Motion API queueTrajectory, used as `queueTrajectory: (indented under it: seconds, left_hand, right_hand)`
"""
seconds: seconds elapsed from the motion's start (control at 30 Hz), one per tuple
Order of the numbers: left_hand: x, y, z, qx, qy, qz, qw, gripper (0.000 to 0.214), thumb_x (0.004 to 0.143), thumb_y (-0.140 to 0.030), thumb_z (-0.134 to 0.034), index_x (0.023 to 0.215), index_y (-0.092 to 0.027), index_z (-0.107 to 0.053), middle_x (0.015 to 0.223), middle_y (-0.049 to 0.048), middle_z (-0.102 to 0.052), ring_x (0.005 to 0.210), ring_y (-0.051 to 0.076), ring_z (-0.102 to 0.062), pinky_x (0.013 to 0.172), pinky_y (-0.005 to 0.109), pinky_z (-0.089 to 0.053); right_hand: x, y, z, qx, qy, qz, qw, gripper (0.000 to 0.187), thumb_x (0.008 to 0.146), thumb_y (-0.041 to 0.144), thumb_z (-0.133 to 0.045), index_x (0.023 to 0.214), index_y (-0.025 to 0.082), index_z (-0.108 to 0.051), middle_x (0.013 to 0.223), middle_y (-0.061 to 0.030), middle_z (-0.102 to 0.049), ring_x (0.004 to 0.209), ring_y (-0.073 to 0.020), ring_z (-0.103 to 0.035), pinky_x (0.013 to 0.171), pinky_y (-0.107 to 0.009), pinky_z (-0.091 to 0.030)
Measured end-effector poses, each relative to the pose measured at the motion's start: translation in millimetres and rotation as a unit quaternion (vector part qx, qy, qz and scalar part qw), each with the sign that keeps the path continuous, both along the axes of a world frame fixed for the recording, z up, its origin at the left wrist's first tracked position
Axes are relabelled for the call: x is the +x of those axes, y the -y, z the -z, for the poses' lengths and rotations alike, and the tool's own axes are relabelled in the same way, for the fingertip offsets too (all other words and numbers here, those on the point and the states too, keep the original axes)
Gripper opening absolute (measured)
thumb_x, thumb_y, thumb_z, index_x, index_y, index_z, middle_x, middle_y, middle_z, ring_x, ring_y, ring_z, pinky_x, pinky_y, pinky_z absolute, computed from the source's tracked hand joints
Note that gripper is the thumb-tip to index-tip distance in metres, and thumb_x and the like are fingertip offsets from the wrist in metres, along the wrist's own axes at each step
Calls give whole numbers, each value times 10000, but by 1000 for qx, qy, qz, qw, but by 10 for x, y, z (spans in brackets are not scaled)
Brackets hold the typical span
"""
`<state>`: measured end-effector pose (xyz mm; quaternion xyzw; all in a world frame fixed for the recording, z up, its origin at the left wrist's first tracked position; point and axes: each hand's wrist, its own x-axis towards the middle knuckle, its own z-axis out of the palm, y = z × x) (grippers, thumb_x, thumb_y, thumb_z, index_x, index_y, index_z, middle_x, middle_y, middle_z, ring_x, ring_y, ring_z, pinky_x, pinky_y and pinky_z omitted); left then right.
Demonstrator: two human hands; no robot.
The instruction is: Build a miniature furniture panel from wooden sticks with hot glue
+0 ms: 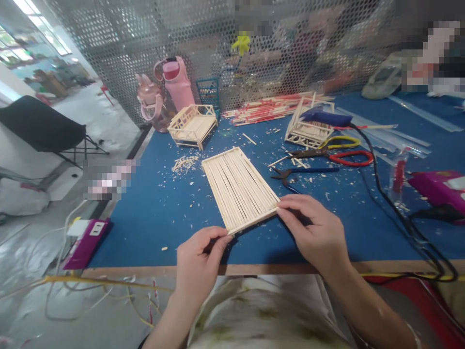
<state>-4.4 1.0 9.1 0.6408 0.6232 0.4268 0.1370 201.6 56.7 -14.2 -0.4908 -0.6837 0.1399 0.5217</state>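
A flat rectangular panel of thin wooden sticks [241, 191], framed along its edges, is held tilted above the blue tabletop [156, 208]. My left hand [203, 254] pinches its near left corner between thumb and fingers. At the near right corner, my right hand [314, 228] pinches the panel the same way. Beyond it stands a small wooden-stick model bench [194, 126] with railings. A second stick frame [308, 126] sits farther right, with a blue glue gun [327, 117] lying over it. Close to my right hand are blue-handled pliers [290, 174] and scissors with red and yellow handles [334, 151].
Red and pale sticks [269, 109] lie in a pile at the back, beside clear glue sticks [385, 128]. Pink bottles [178, 85] stand at the back left, before a perforated metal screen [214, 53]. A black cable [378, 179] runs down the right side. Wood scraps [185, 162] are scattered about.
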Motion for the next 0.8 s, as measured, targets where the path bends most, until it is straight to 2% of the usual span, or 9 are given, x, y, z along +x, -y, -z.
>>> queueTrajectory:
  seconds: [0.17,0.4,0.57,0.67,0.8]
  left_hand:
    - [-7,-12,-15,0,-14,11,1000,133,803,-287,-628,736,-222,-723,731,7,-757,618,139,-687,571,209,-547]
    - [-60,-31,24,18,-62,29,997,143,825,-311,-618,764,-222,-711,750,-2,-748,645,130,-687,591,189,-539]
    - [-82,-32,23,13,-65,32,997,160,829,-323,-611,762,-222,-715,737,0,-744,630,133,-678,602,202,-540]
    - [-51,-38,22,14,-44,28,999,151,822,-303,-611,749,-219,-713,728,7,-738,619,136,-669,581,209,-539]
    - [-10,-41,41,50,-21,14,998,148,812,-283,-616,739,-211,-723,792,41,-705,708,146,-668,561,208,-531]
  right_hand:
    - [-7,2,-6,-3,-12,2,1000,119,855,233,-586,815,237,-698,863,-42,-726,833,-194,-687,768,-346,-566]
    - [-25,-19,-18,30,-33,-14,999,141,850,169,-564,874,214,-696,894,-59,-712,855,-181,-676,749,-317,-561]
    - [-8,10,-15,36,-36,30,998,225,845,167,-542,1029,209,-664,998,-83,-681,790,-170,-655,624,-295,-550]
    - [-41,67,-52,79,34,26,996,212,856,172,-538,999,215,-688,997,-96,-682,908,-214,-648,748,-367,-547]
    - [-155,140,-161,121,154,-63,979,198,885,178,-541,933,214,-730,1074,-110,-695,1013,-255,-618,869,-446,-483]
